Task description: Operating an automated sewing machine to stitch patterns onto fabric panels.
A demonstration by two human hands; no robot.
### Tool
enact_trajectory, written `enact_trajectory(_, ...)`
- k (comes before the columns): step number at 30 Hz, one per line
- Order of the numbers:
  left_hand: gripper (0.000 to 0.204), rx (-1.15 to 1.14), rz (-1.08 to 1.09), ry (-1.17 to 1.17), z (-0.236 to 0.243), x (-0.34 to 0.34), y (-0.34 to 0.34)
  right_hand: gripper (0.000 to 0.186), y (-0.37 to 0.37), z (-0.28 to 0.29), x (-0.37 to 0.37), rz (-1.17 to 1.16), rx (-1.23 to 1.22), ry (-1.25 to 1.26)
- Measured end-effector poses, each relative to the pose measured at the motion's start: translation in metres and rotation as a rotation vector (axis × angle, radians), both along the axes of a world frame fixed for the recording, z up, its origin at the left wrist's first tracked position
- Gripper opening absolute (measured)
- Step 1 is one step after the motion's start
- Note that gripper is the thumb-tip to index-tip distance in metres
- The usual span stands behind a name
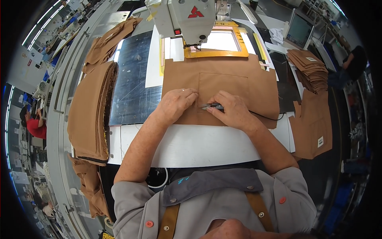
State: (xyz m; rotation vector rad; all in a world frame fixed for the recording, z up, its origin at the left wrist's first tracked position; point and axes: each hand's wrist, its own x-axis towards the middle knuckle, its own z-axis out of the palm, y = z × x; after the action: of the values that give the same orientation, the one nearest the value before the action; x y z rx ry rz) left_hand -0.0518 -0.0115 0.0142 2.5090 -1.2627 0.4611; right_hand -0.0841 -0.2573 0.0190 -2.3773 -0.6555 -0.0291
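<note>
A brown fabric panel (260, 89) with a stitched rectangular pocket (225, 82) lies flat in front of me. My left hand (177, 104) rests on it at the pocket's left edge, fingers pressed together on the cloth. In my right hand (232, 109) is a pair of small dark thread snips (217, 106), held low with the metal tip against the fabric near the pocket's lower left corner. A black cord (266, 116) runs from that hand to the right. Whether the blades are apart is too small to tell.
Beyond the panel stands a sewing machine head (191, 20) over a yellow clamp frame (242, 42). A thick stack of brown fabric (89, 111) is at the left. More brown pieces (308, 71) are piled at the right, below a monitor (299, 28). A metal plate (133, 83) lies left of the panel.
</note>
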Motion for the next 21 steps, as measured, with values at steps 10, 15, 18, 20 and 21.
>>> enact_trajectory(10, 0.009, -0.352, 0.192, 0.138, -0.014, -0.016, -0.004, 0.026, 0.01, -0.003, 0.005, -0.025, -0.022, -0.072)
enact_trajectory(15, 0.008, -0.378, 0.23, 0.151, -0.014, -0.019, -0.01, 0.02, 0.013, -0.004, 0.003, -0.003, 0.01, -0.086)
enact_trajectory(18, 0.007, -0.377, 0.245, 0.15, -0.014, -0.019, -0.011, 0.019, 0.013, -0.005, 0.002, 0.001, 0.015, -0.106)
enact_trajectory(20, 0.007, -0.378, 0.256, 0.164, -0.015, -0.02, -0.011, 0.02, 0.012, -0.009, 0.002, 0.019, 0.026, -0.109)
enact_trajectory(21, 0.006, -0.394, 0.314, 0.223, -0.015, -0.02, -0.011, 0.02, 0.012, -0.009, 0.003, 0.037, 0.034, -0.115)
